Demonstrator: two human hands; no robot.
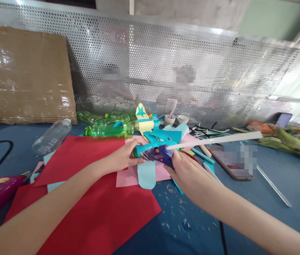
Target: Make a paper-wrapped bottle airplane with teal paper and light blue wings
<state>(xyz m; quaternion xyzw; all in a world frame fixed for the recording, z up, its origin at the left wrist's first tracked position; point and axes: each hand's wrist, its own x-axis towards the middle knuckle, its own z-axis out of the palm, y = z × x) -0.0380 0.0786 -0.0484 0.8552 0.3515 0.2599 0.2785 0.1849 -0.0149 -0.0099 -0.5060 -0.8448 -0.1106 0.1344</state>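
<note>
My right hand (pixel 185 170) is wrapped around a dark blue hot glue gun (pixel 163 153) with a small red light lit. A long white glue stick (pixel 216 140) sticks out of its back end, up to the right. My left hand (pixel 123 157) grips the near end of a green plastic bottle wrapped in blue paper (pixel 140 150). The gun's nozzle points at that wrapped bottle; whether they touch I cannot tell. A pale blue rounded paper flap (pixel 147 177) hangs below the bottle, over pink paper (pixel 127 177).
Red paper sheets (pixel 94 216) lie at left, beside a clear bottle (pixel 53 136) and a magenta tool (pixel 1 194). Green bottles (pixel 104 131) and a yellow-winged bottle plane (pixel 146 124) are behind. At right are a phone (pixel 231 163) and a loose glue stick (pixel 274 187).
</note>
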